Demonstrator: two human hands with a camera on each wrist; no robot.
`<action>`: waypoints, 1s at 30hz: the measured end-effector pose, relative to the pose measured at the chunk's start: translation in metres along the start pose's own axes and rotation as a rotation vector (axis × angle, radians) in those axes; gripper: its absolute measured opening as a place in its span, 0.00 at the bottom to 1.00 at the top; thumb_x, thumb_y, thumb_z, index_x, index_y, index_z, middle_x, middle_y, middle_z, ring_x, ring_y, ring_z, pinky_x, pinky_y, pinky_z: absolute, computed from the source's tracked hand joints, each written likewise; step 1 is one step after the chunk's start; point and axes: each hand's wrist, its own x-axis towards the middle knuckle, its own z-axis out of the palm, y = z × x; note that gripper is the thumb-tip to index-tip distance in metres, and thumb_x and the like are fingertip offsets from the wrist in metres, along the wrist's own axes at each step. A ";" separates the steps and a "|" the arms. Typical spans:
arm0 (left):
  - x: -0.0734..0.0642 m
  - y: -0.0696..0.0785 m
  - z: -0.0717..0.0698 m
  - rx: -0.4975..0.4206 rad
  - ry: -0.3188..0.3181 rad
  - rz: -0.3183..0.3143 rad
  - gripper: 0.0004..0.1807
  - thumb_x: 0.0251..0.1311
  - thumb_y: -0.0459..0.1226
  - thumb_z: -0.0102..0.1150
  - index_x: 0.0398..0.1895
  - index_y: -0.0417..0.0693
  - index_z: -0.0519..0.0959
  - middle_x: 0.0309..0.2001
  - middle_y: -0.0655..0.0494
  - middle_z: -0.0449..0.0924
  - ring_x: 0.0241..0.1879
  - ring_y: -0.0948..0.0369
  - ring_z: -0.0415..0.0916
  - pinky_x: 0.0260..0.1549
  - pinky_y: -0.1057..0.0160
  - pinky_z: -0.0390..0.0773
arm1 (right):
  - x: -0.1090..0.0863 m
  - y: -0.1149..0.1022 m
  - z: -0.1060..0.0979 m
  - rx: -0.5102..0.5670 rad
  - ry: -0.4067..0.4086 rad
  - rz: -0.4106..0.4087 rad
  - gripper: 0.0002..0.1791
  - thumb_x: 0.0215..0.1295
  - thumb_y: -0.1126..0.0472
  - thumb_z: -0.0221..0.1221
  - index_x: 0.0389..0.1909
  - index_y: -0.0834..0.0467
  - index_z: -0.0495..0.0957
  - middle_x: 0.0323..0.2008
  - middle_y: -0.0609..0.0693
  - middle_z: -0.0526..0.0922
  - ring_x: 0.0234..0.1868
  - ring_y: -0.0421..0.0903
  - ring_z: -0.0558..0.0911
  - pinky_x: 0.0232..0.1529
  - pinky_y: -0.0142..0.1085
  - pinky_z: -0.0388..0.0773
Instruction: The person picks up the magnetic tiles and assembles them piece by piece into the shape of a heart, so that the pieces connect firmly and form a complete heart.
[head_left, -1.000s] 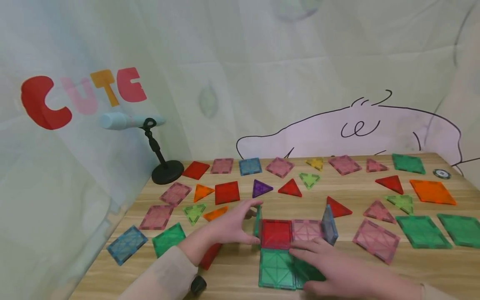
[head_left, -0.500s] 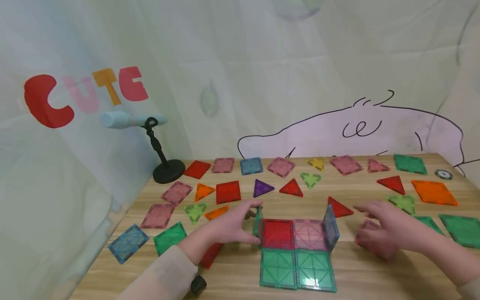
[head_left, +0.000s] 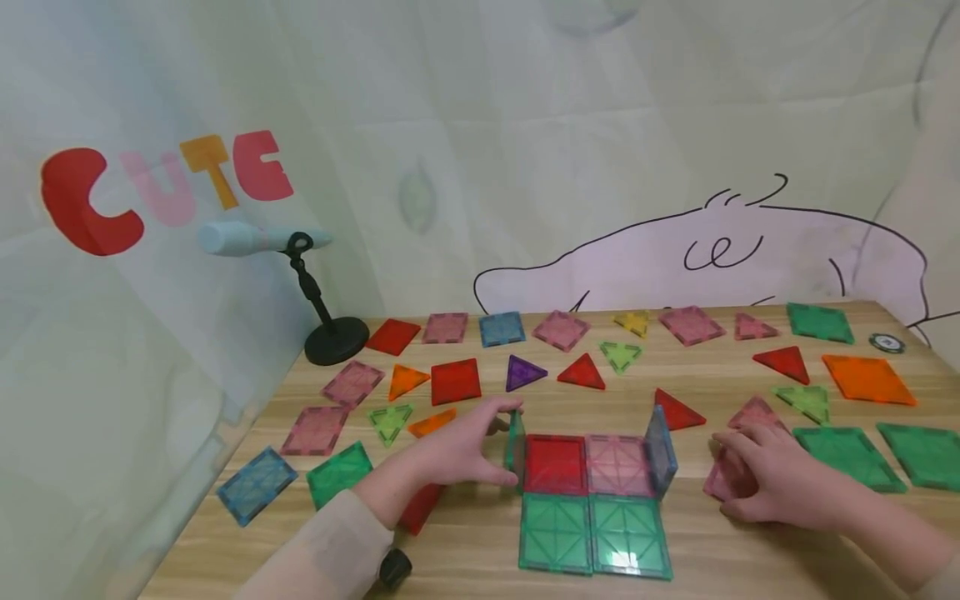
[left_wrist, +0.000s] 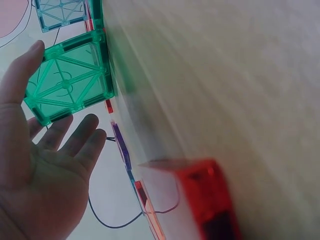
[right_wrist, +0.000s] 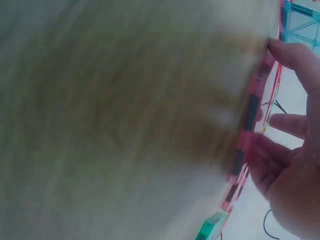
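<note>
My left hand (head_left: 465, 450) pinches an upright green magnetic tile (left_wrist: 70, 77) by its edges, thumb on one side and fingertips on the other. That tile stands along the left side of a flat red square tile (head_left: 555, 465). A pink square tile (head_left: 617, 465) adjoins the red one, and a blue tile (head_left: 660, 452) stands upright at its right. Two green square tiles (head_left: 557, 533) lie flat in front of them. To the right, my right hand (head_left: 783, 479) grips the edges of another pink square tile (right_wrist: 245, 127), which lies partly hidden under the fingers.
Loose square and triangular tiles lie across the wooden table (head_left: 465, 567), including a red triangle (head_left: 678, 410) behind the blue tile and a green square (head_left: 847, 458) right of my right hand. A microphone on a black stand (head_left: 336, 340) stands at the back left.
My right hand has left the front green tiles, moved right and taken hold of the loose pink square tile. My left hand stays on the upright green tile.
</note>
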 end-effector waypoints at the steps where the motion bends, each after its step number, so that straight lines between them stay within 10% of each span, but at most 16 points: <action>1: 0.000 0.000 0.000 0.000 0.000 0.000 0.49 0.48 0.44 0.71 0.70 0.50 0.52 0.67 0.56 0.59 0.60 0.53 0.66 0.57 0.53 0.67 | 0.000 -0.002 0.000 0.018 -0.007 0.009 0.45 0.40 0.39 0.71 0.57 0.62 0.70 0.50 0.64 0.71 0.47 0.59 0.71 0.45 0.58 0.72; 6: 0.000 0.003 0.000 0.000 -0.005 -0.010 0.48 0.48 0.44 0.71 0.69 0.50 0.53 0.66 0.55 0.60 0.60 0.53 0.66 0.57 0.53 0.68 | -0.003 -0.017 -0.001 0.156 0.062 -0.025 0.48 0.40 0.43 0.72 0.61 0.60 0.64 0.50 0.54 0.71 0.45 0.47 0.72 0.40 0.43 0.78; 12: 0.001 0.004 0.000 0.009 -0.004 -0.013 0.49 0.47 0.45 0.72 0.69 0.51 0.53 0.66 0.55 0.60 0.60 0.53 0.65 0.56 0.53 0.68 | -0.012 -0.033 0.006 0.400 0.240 -0.296 0.49 0.38 0.60 0.76 0.64 0.59 0.61 0.49 0.48 0.71 0.45 0.38 0.73 0.42 0.29 0.76; 20: 0.004 0.003 -0.001 0.014 -0.002 -0.024 0.49 0.46 0.44 0.72 0.70 0.52 0.53 0.66 0.55 0.60 0.60 0.53 0.65 0.56 0.52 0.68 | -0.018 -0.045 0.020 0.547 0.229 -0.534 0.56 0.35 0.69 0.73 0.66 0.67 0.50 0.56 0.56 0.64 0.54 0.40 0.70 0.48 0.28 0.74; 30: 0.005 0.005 -0.001 -0.001 -0.018 -0.024 0.49 0.47 0.45 0.71 0.70 0.52 0.52 0.66 0.54 0.59 0.61 0.53 0.64 0.56 0.52 0.68 | -0.019 -0.056 0.020 0.494 0.235 -0.480 0.54 0.37 0.66 0.74 0.66 0.65 0.51 0.57 0.54 0.61 0.54 0.39 0.68 0.45 0.31 0.76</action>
